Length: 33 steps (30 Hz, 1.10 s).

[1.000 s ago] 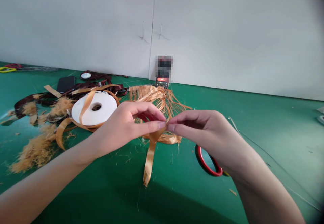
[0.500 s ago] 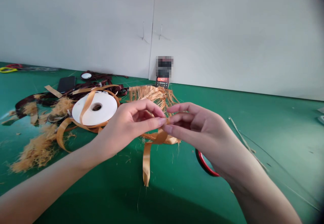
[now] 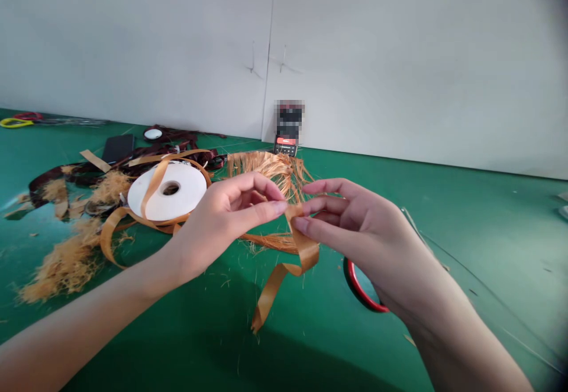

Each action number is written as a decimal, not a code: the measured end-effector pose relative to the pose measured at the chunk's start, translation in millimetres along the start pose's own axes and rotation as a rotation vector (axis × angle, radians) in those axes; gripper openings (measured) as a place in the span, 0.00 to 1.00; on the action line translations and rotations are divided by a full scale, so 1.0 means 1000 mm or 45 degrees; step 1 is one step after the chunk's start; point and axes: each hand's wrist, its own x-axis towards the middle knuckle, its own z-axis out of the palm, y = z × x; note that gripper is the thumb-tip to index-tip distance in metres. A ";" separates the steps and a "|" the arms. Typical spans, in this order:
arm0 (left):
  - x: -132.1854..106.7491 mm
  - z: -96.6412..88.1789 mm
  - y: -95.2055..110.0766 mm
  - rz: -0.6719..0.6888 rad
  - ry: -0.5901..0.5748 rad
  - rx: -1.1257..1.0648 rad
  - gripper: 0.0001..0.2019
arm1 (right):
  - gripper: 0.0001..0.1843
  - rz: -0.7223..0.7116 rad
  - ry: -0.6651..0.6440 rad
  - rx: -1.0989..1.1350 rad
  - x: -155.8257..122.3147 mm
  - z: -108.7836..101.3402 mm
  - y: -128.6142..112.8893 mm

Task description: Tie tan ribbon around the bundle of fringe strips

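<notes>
A strip of golden-brown ribbon (image 3: pixel 306 249) is pinched between the fingertips of both hands, its loose end curling down toward the table. My left hand (image 3: pixel 235 217) grips its upper edge between thumb and forefinger. Close by, my right hand (image 3: pixel 355 217) holds the ribbon between thumb and fingers, the forefinger lifted slightly off. Behind the hands lies a bundle of frayed golden fibres (image 3: pixel 270 166), partly covered by them. A further hank of fibres (image 3: pixel 270 242) lies below the left fingertips. Under the right wrist shows a red-and-black ring-shaped handle (image 3: pixel 355 285); the rest is hidden.
At left lies a white spool (image 3: pixel 148 200) with ribbon looped around it. Fluffy fibre scraps (image 3: pixel 62 268), dark ribbon (image 3: pixel 44 182) and a black flat object (image 3: pixel 118 148) surround it. Yellow-handled scissors (image 3: pixel 18 122) sit far left. A phone (image 3: pixel 286 143) leans on the white wall (image 3: pixel 399 61).
The fingertips have drawn slightly apart, my right hand shifting a little right. More of the ribbon's flat face shows, and its hanging part has swung right into a curl.
</notes>
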 end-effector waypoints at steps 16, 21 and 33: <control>0.002 0.005 -0.005 -0.058 0.024 0.011 0.03 | 0.17 -0.004 -0.011 0.023 0.002 0.003 0.004; 0.003 0.000 -0.005 -0.026 0.170 -0.056 0.03 | 0.13 -0.024 -0.007 -0.010 0.003 0.002 0.003; 0.005 0.003 -0.002 -0.105 -0.081 0.025 0.06 | 0.15 -0.013 -0.037 -0.004 0.002 -0.001 0.005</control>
